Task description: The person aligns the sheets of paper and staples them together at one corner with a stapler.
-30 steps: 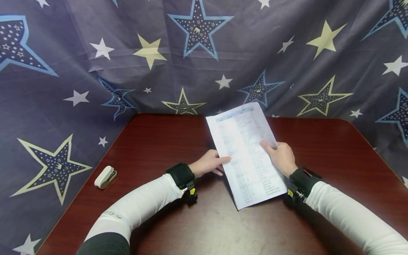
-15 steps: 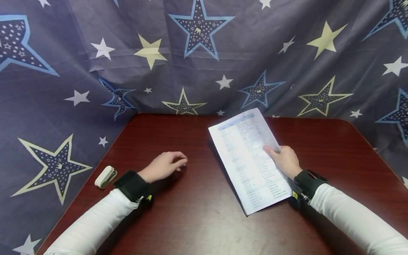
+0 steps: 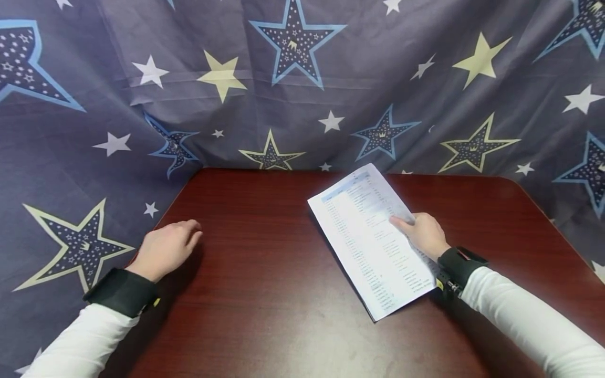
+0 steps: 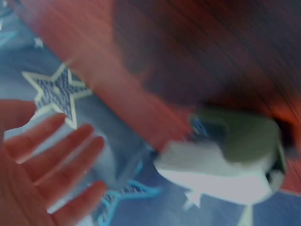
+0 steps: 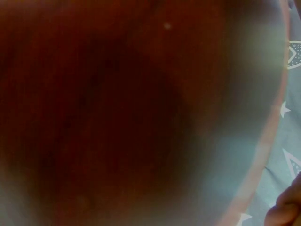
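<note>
My right hand [image 3: 423, 234] grips the right edge of a stack of printed paper sheets [image 3: 359, 236], thumb on the upper face. The sheets are tilted above the table, and a dark lower edge shows beneath them. At the table's left edge, my left hand [image 3: 165, 247] holds nothing; its fingers [image 4: 61, 160] are spread and relaxed in the left wrist view. Close by it is a white and grey-green stapler [image 4: 221, 165], blurred in that view. In the head view the left hand and wrist hide the stapler. Only a bit of my right hand [image 5: 284, 207] shows in the right wrist view.
The dark red wooden table [image 3: 264, 294] has its left edge under my left forearm. A grey curtain [image 3: 302, 105] with star prints hangs along the back and sides. Black wrist straps [image 3: 124, 292] with camera mounts sit on both wrists.
My left hand has let go of the sheets and moved left across the table to where the stapler lies. My right hand keeps holding the sheets, which have sunk slightly lower.
</note>
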`<state>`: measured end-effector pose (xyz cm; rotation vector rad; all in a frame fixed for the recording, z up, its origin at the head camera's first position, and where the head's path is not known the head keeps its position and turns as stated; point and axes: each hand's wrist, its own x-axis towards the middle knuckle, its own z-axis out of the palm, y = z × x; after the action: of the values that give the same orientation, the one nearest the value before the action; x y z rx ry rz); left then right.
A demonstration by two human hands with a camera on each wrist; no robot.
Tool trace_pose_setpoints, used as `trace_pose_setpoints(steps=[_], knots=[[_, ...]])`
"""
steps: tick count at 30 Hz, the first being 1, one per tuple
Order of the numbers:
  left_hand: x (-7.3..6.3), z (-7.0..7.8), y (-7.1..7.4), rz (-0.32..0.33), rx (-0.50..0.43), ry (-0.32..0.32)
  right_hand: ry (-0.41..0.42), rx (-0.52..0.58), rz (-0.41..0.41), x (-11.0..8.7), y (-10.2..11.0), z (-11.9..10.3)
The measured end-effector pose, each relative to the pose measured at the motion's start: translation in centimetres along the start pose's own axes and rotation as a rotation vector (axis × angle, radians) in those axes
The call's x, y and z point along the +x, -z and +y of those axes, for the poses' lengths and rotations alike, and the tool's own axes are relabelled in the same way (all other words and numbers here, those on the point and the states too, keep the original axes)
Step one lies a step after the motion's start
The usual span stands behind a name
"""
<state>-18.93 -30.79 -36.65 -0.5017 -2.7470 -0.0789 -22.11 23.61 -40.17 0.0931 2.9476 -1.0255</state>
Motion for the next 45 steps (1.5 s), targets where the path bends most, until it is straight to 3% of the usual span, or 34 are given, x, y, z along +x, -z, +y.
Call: trace_pose_setpoints(steps=[3, 6, 9, 12, 17, 29, 36, 40, 45], knots=[[-1.0, -1.2, 0.5, -0.066, 0.033, 0.097, 0.002, -0.019, -0.007, 0.1, 0.2, -0.1], [-1.6, -2.0, 0.8, -0.192, 0.058, 0.178, -0.008, -0.035, -0.01, 0.1, 0.3, -0.2], [-2.1, -2.5, 1.0, -0.318, 0.061, 0.22, -0.007, -0.04, -0.014, 0.1, 0.2, -0.1], [-2.6, -2.9, 1.3, -0.377, 0.037, 0.255, -0.001, -0.038, -0.018, 0.2, 0.1, -0.1], [-3.2, -3.6, 1.8, -0.373, -0.001, 0.295, -0.008, -0.029, -0.031, 0.3, 0.1, -0.1], [-2.8, -3.6, 1.7, -0.32, 0.004, 0.221, -0.014, -0.032, -0.049, 0.2, 0.0, 0.3], [-1.5, -1.9, 0.9, -0.293, -0.002, 0.185, -0.014, -0.038, -0.038, 0.2, 0.0, 0.3], [0.0, -0.2, 0.3, -0.303, -0.021, 0.163, -0.016, -0.036, -0.046, 0.3, 0.0, 0.3], [2.1, 2.0, -0.6, -0.312, -0.057, 0.092, -0.022, -0.031, -0.057, 0.3, -0.1, 0.1]])
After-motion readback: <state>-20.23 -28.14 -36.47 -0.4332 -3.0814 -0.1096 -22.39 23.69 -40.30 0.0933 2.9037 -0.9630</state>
